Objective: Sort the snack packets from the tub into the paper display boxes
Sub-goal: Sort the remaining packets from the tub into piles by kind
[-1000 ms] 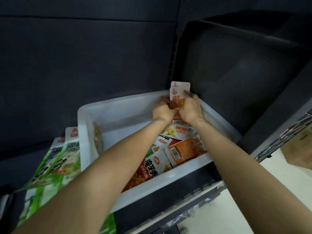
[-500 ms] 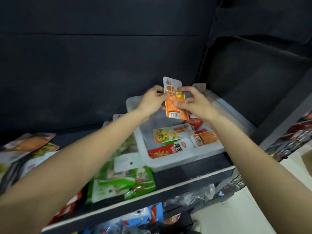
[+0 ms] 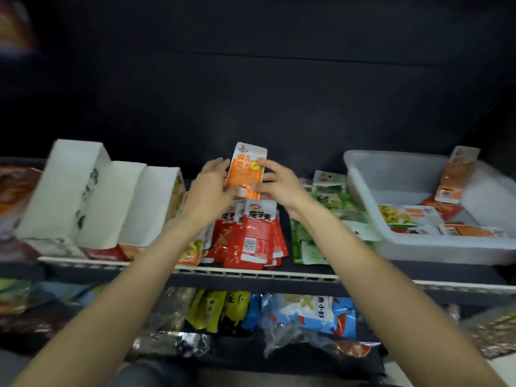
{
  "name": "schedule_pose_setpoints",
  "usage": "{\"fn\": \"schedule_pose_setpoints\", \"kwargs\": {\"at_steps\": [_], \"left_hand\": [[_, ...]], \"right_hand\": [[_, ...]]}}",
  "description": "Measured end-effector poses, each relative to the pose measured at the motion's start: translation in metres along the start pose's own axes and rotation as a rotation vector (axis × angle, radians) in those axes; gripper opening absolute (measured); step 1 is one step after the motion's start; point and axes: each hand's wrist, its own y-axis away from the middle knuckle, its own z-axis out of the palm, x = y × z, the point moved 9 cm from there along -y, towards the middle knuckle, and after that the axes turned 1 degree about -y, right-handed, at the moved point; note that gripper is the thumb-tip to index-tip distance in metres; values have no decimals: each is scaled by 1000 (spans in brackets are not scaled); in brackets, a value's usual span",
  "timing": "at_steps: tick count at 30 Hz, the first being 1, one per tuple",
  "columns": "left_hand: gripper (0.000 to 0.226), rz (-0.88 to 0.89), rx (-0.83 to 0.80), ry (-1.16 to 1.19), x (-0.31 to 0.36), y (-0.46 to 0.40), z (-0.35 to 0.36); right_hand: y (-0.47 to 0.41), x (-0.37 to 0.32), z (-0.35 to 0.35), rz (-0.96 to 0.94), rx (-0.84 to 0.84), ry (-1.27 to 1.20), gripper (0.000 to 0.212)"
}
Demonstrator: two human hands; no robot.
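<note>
One orange snack packet stands upright above the shelf's red packets, long axis vertical, white top edge up. The left hand and right hand pinch its two side edges. Three white paper display boxes sit left; one clear tub right, holding about five packets.

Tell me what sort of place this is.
Probably a shop aisle being stocked: tiered shelves with a price rail, paper display boxes on top, bagged snacks below, and a tub of packets.
</note>
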Motion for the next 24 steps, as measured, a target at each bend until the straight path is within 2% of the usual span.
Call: {"fn": "schedule_pose_setpoints", "kwargs": {"at_steps": [4,9,12,16,19,24], "left_hand": [[40,77,44,-283,-37,16,-7],[35,63,-112,-494,-74,11,20],[38,68,-161,-593,-82,13,35],[44,52,-142,-599,-82,10,35],[53,50,-148,-589,-81,11,32],[51,105,-101,-524,-74,16,24]], "right_hand": [[-41,20,66,49,-59,100,59],[-83,33,87,-9,-40,632,49],[-105,50,87,33,-76,806,47],[-120,59,102,27,-166,853,43],[-130,58,112,10,-154,847,36],[-139,63,113,23,-142,863,32]]}}
